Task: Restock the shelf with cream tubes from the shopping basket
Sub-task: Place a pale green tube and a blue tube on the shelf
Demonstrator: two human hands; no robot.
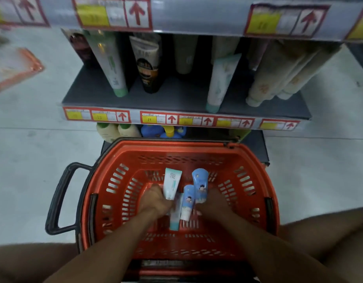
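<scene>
An orange shopping basket [250, 160] sits on the floor below the shelf [176, 99]. Both my hands are inside it. My left hand [154, 201] grips a white and teal cream tube [171, 185], its flat end pointing up. My right hand [214, 202] holds a blue tube [200, 184] by its lower end. A second blue tube [187, 203] and another white and teal tube [175, 215] lie on the basket floor between my hands. On the grey shelf, several tubes stand cap down, among them a matching white and teal one [221, 82].
The basket's black handle [60, 199] hangs out to the left. Price labels with red arrows [172, 118] line the shelf edges. Bottles [119, 130] stand on a lower shelf behind the basket. My knees frame the bottom corners. Grey floor lies on both sides.
</scene>
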